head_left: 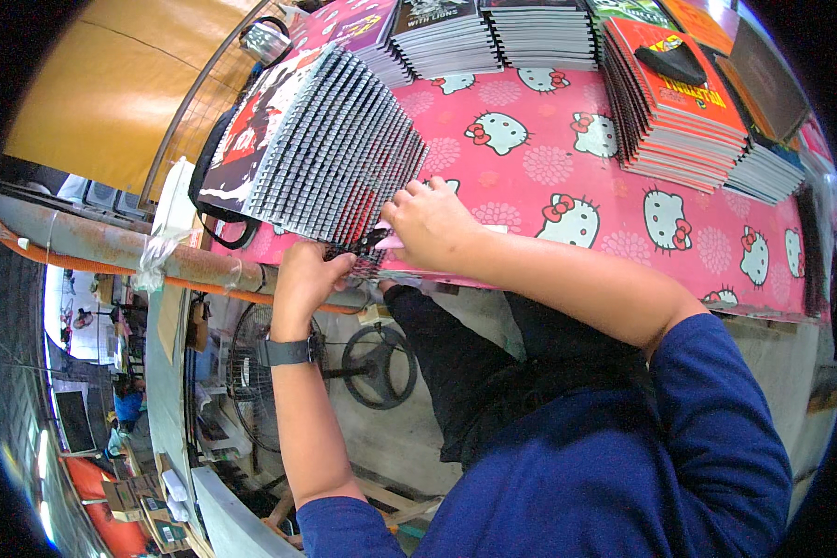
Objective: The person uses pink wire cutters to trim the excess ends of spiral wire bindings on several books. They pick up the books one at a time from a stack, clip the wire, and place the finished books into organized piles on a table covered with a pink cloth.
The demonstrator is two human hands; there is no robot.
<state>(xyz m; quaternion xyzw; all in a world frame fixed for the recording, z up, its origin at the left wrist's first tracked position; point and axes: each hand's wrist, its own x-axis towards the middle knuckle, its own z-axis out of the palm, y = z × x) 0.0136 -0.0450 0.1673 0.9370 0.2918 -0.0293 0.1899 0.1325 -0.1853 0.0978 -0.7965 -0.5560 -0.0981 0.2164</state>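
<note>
A tall, leaning stack of spiral-bound notebooks (330, 153) stands at the left end of the table, coil edges facing me. My left hand (309, 279) is closed at the stack's near lower corner, its thumb and fingers pinching the end of a notebook's spine; the fingertips are partly hidden. From the right, my right hand (434, 223) wraps round a small pink-handled tool with a black head (374, 239), which looks like pliers. Its head meets the coil ends beside my left thumb. The tool's exact kind cannot be made out.
A pink cloth with white cat faces (530, 163) covers the table. More notebook stacks stand along the back, and an orange-covered stack (674, 102) at the right bears a black object (671, 65). An orange-brown pipe (205, 263) runs by the left edge; a fan (260, 367) stands below.
</note>
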